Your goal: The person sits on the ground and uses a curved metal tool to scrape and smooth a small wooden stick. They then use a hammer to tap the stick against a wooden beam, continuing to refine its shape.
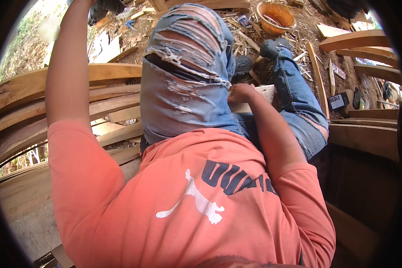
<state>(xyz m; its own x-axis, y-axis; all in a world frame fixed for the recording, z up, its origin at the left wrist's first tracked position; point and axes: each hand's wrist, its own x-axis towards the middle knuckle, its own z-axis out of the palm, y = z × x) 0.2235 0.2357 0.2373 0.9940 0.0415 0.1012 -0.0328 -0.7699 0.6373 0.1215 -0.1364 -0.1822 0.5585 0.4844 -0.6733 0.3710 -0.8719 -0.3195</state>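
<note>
My right hand [242,93] is closed beside my bent knee, its fingers curled at a pale piece of wood [266,92]. The wood lies between my legs, partly covered by the hand and the blue jeans [187,102]. How far the fingers wrap around it is hidden. My left forearm [69,67] reaches up and away along the left side, and the hand is cut off by the top edge. Near that wrist is a dark object [105,9], perhaps a shoe.
Curved wooden pieces [116,71] are stacked at the left, with more curved pieces [357,41] at the right. An orange bucket [277,18] stands on ground strewn with shavings. A dark boxy device [338,101] lies at the right, past a narrow wooden strip [317,80].
</note>
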